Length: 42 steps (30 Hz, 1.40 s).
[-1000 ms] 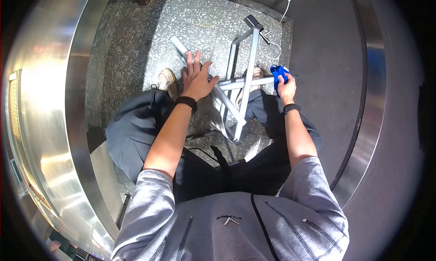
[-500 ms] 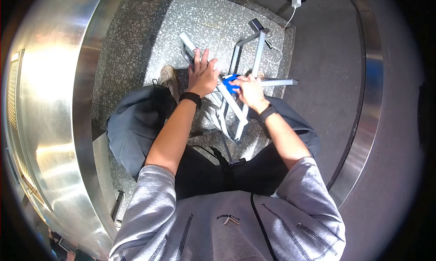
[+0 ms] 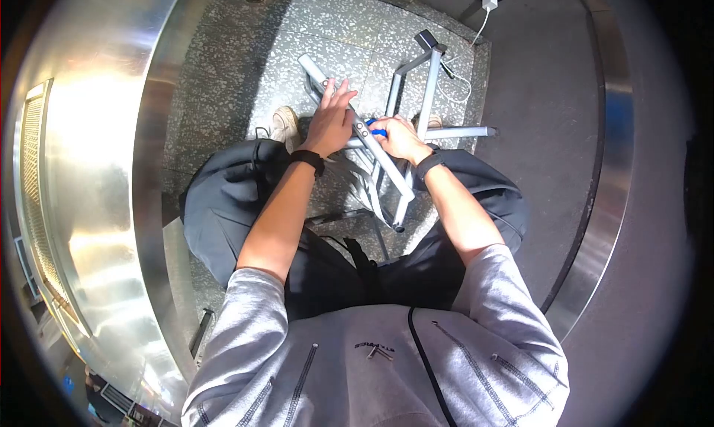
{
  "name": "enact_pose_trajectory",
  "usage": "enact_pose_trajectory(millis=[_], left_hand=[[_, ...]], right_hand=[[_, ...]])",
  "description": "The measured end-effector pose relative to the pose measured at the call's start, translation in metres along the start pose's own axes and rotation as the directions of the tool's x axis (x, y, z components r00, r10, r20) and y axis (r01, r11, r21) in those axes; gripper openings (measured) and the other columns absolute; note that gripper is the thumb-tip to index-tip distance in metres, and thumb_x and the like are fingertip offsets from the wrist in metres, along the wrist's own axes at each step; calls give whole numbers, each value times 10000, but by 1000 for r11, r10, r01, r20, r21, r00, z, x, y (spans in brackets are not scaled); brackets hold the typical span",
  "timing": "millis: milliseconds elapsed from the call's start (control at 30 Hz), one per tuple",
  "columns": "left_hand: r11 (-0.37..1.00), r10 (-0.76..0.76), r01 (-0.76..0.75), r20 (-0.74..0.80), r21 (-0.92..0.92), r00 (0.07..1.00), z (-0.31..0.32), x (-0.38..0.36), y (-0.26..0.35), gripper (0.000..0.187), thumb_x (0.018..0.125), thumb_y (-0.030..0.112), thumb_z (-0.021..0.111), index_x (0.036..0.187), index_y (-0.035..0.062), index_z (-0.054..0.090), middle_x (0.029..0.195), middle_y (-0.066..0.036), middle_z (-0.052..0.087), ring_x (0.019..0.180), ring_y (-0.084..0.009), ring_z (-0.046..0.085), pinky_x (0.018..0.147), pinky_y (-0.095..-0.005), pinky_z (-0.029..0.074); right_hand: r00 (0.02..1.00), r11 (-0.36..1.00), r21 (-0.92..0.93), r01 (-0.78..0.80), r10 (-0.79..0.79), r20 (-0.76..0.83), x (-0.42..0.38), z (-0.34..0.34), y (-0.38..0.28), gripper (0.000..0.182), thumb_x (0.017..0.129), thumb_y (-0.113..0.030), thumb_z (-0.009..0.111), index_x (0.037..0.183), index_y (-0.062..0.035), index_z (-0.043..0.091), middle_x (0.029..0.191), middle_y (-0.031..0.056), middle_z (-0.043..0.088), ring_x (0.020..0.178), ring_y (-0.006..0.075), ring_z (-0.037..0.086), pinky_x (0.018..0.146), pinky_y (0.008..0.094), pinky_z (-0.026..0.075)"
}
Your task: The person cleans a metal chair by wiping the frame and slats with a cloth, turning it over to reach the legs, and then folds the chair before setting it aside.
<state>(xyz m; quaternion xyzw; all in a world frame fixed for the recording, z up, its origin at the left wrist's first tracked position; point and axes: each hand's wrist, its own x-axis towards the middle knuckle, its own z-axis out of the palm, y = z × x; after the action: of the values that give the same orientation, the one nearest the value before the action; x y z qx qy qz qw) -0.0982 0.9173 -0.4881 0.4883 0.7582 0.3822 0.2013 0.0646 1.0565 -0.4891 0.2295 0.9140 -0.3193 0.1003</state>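
Note:
A silver tubular metal frame [image 3: 387, 162] of several joined bars, like a folding stool or chair frame, stands on the floor between my legs. My left hand [image 3: 331, 124] rests on its slanting front bar, fingers stretched out and slightly apart. Bolt heads show along that bar, just below the hand. My right hand [image 3: 399, 139] is closed around a blue cloth [image 3: 378, 132], at the middle of the frame beside the same bar. Most of the cloth is hidden by the fingers and the bar.
A steel counter side [image 3: 108, 204] curves along the left, and a dark wall [image 3: 543, 130] runs along the right. A white plug [image 3: 489, 0] with a cable [image 3: 465, 85] sits behind the frame. My shoe [image 3: 285, 122] is on the speckled floor [image 3: 327, 37].
My right hand has drawn in toward the slanting bar, bunching the blue cloth so less of it shows. The left-hand fingers are less spread. The whole view has shifted slightly.

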Motion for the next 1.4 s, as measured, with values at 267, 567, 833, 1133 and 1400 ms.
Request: enact_pose_trajectory(millis=[267, 567, 833, 1133, 1400], left_hand=[[930, -366, 356, -185, -87, 912, -21, -27, -16, 537, 851, 142, 680, 1330, 28, 466, 1353, -218, 518, 1245, -344, 505, 1039, -403, 406], [909, -210, 347, 467, -230, 859, -28, 16, 51, 525, 930, 82, 534, 1436, 14, 415, 1330, -205, 549, 1199, -215, 540, 968, -302, 439], [665, 24, 236, 336, -709, 941, -27, 1, 97, 970, 806, 318, 798, 1534, 84, 200, 1471, -181, 400, 1266, -254, 475, 1004, -378, 440], [920, -345, 337, -6, -198, 938, -18, -10, 14, 577, 851, 282, 736, 1283, -22, 504, 1134, -173, 659, 1041, -234, 638, 932, -348, 496], [963, -155, 35, 444, 267, 882, 49, -14, 43, 530, 944, 249, 528, 1409, 17, 420, 1350, -206, 527, 1214, -383, 492, 1070, -487, 344]], right_hand=[[930, 885, -296, -360, 367, -34, -23, -65, -14, 284, 825, -247, 654, 1083, -153, 725, 1060, 165, 703, 1016, 342, 667, 901, 447, 518], [820, 826, 553, -113, 391, -417, -102, -148, -30, 271, 930, -246, 649, 1086, -29, 687, 840, 22, 695, 669, 83, 615, 629, 265, 500], [904, 718, 696, -19, 309, -294, -69, -117, -68, 414, 964, -298, 615, 1250, 2, 611, 1080, 76, 677, 945, 135, 631, 795, 270, 513], [970, 974, 180, -134, 166, -176, -53, -95, -62, 442, 926, -302, 572, 1237, 12, 579, 1117, 276, 646, 1079, 418, 607, 934, 418, 473], [897, 772, 626, 110, 194, -397, -74, -151, -73, 323, 929, -200, 620, 1182, 0, 619, 984, 74, 674, 875, 124, 618, 804, 275, 505]])
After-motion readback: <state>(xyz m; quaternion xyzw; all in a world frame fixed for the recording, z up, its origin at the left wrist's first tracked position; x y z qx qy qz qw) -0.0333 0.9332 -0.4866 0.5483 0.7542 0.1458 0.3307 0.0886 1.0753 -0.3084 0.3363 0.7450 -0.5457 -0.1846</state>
